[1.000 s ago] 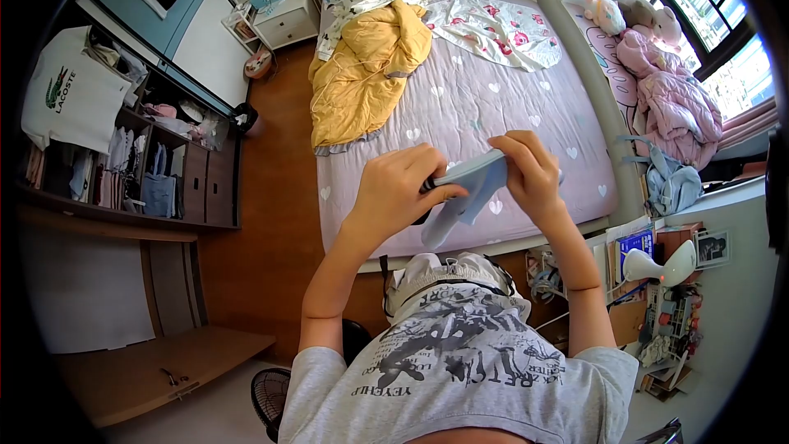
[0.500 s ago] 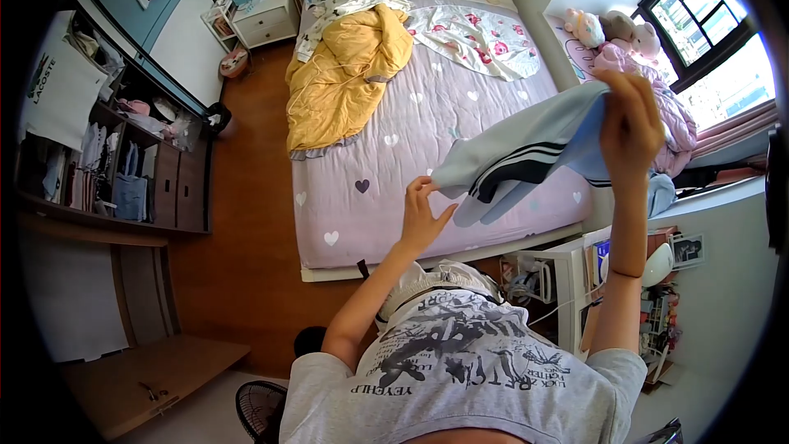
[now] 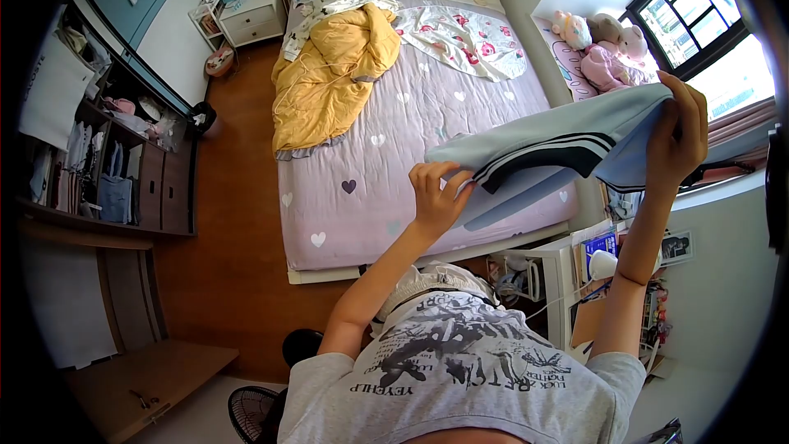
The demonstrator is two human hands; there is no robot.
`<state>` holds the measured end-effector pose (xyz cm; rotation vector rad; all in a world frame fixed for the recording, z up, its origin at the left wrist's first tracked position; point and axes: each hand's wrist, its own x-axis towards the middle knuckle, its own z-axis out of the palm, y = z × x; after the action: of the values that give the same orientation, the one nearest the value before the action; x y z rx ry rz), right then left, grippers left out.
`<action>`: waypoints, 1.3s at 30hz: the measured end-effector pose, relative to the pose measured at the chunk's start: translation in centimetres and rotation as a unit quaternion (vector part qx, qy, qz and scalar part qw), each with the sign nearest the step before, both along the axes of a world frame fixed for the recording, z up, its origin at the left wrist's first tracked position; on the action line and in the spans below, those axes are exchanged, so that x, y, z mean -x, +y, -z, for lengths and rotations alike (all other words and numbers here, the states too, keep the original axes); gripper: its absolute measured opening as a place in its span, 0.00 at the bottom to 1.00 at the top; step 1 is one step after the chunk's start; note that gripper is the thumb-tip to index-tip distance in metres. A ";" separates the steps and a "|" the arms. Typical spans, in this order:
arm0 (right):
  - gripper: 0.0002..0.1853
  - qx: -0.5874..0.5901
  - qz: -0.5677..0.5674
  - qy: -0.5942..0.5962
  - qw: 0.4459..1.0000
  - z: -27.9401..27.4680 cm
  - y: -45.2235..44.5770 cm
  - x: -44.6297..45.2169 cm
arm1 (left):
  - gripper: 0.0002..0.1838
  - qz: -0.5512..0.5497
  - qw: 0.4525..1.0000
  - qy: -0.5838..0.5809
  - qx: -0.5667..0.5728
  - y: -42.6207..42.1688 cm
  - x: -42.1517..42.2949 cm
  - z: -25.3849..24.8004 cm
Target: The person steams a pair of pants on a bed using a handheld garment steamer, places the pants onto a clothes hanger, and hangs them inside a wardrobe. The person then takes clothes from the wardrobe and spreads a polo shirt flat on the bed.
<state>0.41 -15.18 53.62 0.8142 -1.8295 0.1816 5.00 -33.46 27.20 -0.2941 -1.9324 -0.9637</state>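
A light blue garment [image 3: 542,136] with a black panel and white stripes stretches between my two hands above the foot of the bed. My left hand [image 3: 440,195] pinches its lower left edge between thumb and fingers. Higher up on the right, my right hand [image 3: 679,130] grips the other end, its fingers closed over the cloth. The fabric hangs in folds, so I cannot tell whether it is a jacket or trousers.
Below the garment lies the bed [image 3: 345,234] with a heart-print sheet, a yellow quilt [image 3: 325,74] and a floral cloth [image 3: 468,41]. A cluttered desk [image 3: 559,288] stands at right. Plush toys [image 3: 604,29] sit by the window. An open wardrobe [image 3: 156,185] is at left.
My right hand has moved right, pulling the garment out longer and straighter. My left hand has shifted slightly right and down, still on its edge. The view has turned a little to the right.
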 end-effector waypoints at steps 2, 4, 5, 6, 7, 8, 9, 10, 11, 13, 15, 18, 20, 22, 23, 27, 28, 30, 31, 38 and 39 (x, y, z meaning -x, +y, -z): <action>0.11 0.005 0.001 -0.004 1.000 0.2 0.2 -0.1 | 0.16 -0.014 1.000 0.001 0.015 -0.3 0.1 0.0; 0.11 0.010 0.000 -0.005 1.000 0.4 0.4 -0.3 | 0.16 -0.043 0.998 -0.009 0.042 -0.8 0.4 0.2; 0.11 0.017 -0.008 -0.010 1.000 0.5 0.5 -0.3 | 0.16 -0.045 0.998 -0.005 0.044 -1.0 0.6 0.1; 0.11 0.024 -0.017 -0.015 0.999 0.5 0.6 -0.4 | 0.15 -0.051 0.998 -0.015 0.043 -1.3 0.8 0.1; 0.11 0.026 -0.018 -0.010 0.999 0.6 0.7 -0.5 | 0.14 -0.056 0.997 -0.026 0.042 -1.5 0.9 0.0; 0.12 0.024 -0.016 -0.013 1.000 0.6 0.8 -0.6 | 0.14 -0.057 0.997 -0.021 0.044 -1.7 0.9 -0.2; 0.12 0.020 -0.013 -0.017 1.000 0.7 0.9 -0.7 | 0.13 -0.043 0.998 -0.018 0.052 -1.8 1.0 -0.5; 0.12 0.026 -0.014 -0.024 0.999 0.7 1.0 -0.8 | 0.12 -0.029 0.998 -0.015 0.059 -1.9 1.0 -0.8; 0.12 0.027 -0.013 -0.021 0.999 0.8 1.1 -0.8 | 0.12 -0.029 0.998 -0.012 0.060 -1.8 1.1 -0.9; 0.13 0.033 -0.011 -0.030 0.999 1.0 1.3 -0.9 | 0.11 -0.001 0.997 -0.016 0.072 -1.5 1.2 -1.1; 0.14 0.036 -0.002 -0.029 0.999 1.2 1.4 -1.2 | 0.12 0.012 0.997 -0.018 0.077 -1.2 1.2 -1.1; 0.15 0.045 0.016 -0.033 0.998 1.4 1.7 -1.6 | 0.10 0.047 0.995 -0.017 0.083 -0.9 1.1 -0.8; 0.17 0.053 0.024 -0.026 0.998 1.5 2.3 -1.6 | 0.11 0.107 0.992 -0.032 0.055 -1.5 0.9 -1.0; 0.17 0.074 0.048 -0.044 0.995 1.8 3.4 -1.8 | 0.10 0.150 0.988 -0.038 0.008 -2.7 0.7 -1.9; 0.17 0.098 0.063 -0.069 0.991 2.1 3.9 -2.0 | 0.10 0.184 0.981 -0.051 -0.035 -3.5 0.5 -2.3; 0.19 0.082 0.052 -0.073 0.993 4.5 6.5 -2.6 | 0.06 0.296 0.938 -0.055 -0.172 -6.2 -1.0 -2.7; 0.19 0.064 0.055 -0.080 0.993 5.5 7.3 -3.0 | 0.05 0.316 0.918 -0.062 -0.232 -6.9 -1.8 -3.0; 0.18 0.072 0.068 -0.084 0.992 8.4 8.5 -4.3 | 0.05 0.271 0.942 -0.110 -0.167 -8.6 -4.1 -4.8; 0.18 0.078 0.082 -0.090 0.990 10.4 9.7 -5.3 | 0.05 0.229 0.958 -0.142 -0.096 -9.4 -5.0 -5.7; 0.12 0.093 0.142 -0.126 0.977 19.8 10.8 -14.1 | 0.10 0.189 0.941 -0.249 0.128 -12.4 -12.3 -6.8; 0.12 0.097 0.146 -0.131 0.976 20.1 10.6 -14.7 | 0.11 0.171 0.947 -0.246 0.117 -12.6 -12.8 -7.0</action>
<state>15.14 -4.56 33.48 0.3929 -2.1160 0.2834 17.77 -46.02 34.22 -0.5847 -2.5195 -1.1065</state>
